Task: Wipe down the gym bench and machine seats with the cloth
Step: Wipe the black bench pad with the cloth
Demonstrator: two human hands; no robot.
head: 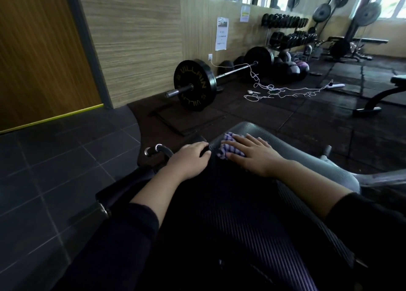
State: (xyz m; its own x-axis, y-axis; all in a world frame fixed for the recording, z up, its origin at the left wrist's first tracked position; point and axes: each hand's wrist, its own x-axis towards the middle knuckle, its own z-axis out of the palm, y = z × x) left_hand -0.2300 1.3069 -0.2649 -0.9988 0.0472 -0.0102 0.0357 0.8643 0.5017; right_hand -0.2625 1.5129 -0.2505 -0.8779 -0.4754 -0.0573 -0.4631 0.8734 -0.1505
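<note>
Right hand (252, 156) flat, fingers straight, pressing purple-white checked cloth (228, 150) onto far end of black ribbed padded bench (230, 202), left hand (193, 156) fingers curled, gripping bench's left edge, dark rubber floor (285, 119) beyond.

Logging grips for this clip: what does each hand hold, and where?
Right hand presses flat on the checked cloth, not gripping it. Left hand grips the bench pad at its left edge.

Two hands are counted, a left hand (191, 157) and a right hand (252, 156), with one checked cloth (228, 151) and one padded worktop (241, 202). One barbell (222, 75) carrying two plates is seen, along with two paper notices (221, 33) on the wall.
</note>
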